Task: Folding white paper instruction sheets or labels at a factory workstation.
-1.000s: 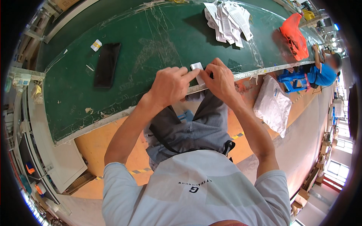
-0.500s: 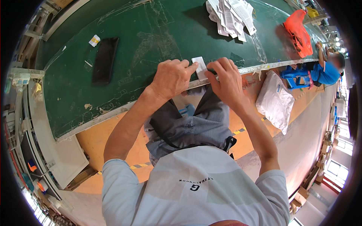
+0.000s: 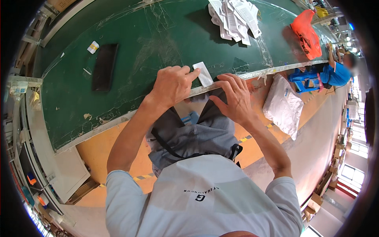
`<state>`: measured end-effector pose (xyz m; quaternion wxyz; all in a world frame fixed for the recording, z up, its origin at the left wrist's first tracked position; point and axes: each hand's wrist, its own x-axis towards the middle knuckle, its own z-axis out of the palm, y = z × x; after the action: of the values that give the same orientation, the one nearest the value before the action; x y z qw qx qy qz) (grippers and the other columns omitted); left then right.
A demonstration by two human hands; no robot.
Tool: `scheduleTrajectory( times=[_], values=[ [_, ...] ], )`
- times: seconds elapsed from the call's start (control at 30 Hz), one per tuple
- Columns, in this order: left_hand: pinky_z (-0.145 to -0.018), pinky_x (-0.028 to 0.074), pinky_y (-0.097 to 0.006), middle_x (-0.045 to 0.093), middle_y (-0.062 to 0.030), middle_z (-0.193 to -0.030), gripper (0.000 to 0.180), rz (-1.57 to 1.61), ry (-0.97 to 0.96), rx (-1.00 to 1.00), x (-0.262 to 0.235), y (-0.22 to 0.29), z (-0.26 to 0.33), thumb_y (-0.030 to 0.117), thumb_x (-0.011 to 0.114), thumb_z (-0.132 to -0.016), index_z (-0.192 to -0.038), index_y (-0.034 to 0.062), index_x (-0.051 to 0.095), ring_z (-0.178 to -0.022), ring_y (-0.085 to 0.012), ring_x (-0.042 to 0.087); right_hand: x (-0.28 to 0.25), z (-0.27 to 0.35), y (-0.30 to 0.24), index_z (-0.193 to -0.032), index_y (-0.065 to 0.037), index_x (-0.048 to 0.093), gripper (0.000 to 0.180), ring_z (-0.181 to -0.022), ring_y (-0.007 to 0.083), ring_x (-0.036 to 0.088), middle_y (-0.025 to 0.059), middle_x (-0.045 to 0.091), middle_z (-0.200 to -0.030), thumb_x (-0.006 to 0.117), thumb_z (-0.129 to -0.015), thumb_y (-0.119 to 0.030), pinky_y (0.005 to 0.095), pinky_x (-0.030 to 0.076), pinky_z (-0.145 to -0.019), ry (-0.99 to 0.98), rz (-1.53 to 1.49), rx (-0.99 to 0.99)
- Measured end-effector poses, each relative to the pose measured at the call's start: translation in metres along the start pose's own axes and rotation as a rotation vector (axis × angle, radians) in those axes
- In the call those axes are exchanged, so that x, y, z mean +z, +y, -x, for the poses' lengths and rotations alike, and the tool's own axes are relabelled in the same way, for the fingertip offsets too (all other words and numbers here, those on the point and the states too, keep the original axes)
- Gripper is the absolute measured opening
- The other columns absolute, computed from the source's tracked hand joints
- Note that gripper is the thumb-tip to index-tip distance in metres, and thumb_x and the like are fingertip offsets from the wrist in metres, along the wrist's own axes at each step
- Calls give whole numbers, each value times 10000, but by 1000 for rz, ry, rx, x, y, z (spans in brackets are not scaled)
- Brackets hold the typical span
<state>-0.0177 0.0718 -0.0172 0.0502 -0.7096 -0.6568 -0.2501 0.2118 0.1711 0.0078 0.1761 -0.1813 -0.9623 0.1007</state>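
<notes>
A small white folded paper point(image 3: 203, 76) lies at the front edge of the green table. My left hand point(image 3: 173, 83), its fingers curled, presses the index fingertip on the paper's left side. To the right of the paper is my right hand point(image 3: 233, 98), with the thumb apart from the bent fingers and nothing visible between them. Its fingertips are close to the paper's lower right corner. Farther back on the table sits a loose pile of white printed papers point(image 3: 236, 20).
On the green table point(image 3: 146, 51) are a black phone-like slab point(image 3: 105, 67), a small white-and-yellow packet point(image 3: 93, 47) and a red plastic bag point(image 3: 307, 34). A white plastic sack point(image 3: 282, 104) is beside the table's front edge. At the far right a person in blue point(image 3: 335, 74) sits.
My right hand has drawn back from the paper, and its thumb and fingers have spread. My left fingertip stays on the paper. The whole view has shifted slightly.
</notes>
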Motion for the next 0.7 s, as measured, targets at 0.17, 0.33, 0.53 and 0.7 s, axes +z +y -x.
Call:
scheduleTrajectory(
  times=[0.17,0.33,0.53,0.7],
  values=[
    [-624,565,-383,650,-44,-764,330,63,-16,31,-7,-2,-2,153,705,-796,-1116,151,786,-696,-242,689,5,-14,-9,-1263,-123,626,512,-1235,326,570,88,608,-1319,821,-796,-200,484,435,-1029,31,-85,-66],
    [-603,537,-396,609,-53,-746,346,116,0,54,-5,-4,0,106,690,-797,-1126,156,786,-677,-254,655,19,-17,0,-1195,-140,666,446,-1189,302,594,51,631,-1268,823,-777,-151,450,464,-994,56,-95,-157],
    [-607,516,-399,633,-68,-752,265,275,-56,-23,-16,-2,-8,151,731,-830,-1087,144,794,-684,-269,646,13,-23,12,-1091,-135,706,339,-1089,264,629,15,676,-1144,824,-774,-129,416,489,-912,33,-197,-218],
    [-620,521,-388,681,-65,-789,250,334,-46,-150,-12,3,-8,279,818,-811,-1018,141,803,-700,-276,670,9,-31,20,-1075,-131,709,302,-1038,255,640,8,692,-1113,821,-794,-134,406,485,-869,-4,-277,-247]
  ],
)
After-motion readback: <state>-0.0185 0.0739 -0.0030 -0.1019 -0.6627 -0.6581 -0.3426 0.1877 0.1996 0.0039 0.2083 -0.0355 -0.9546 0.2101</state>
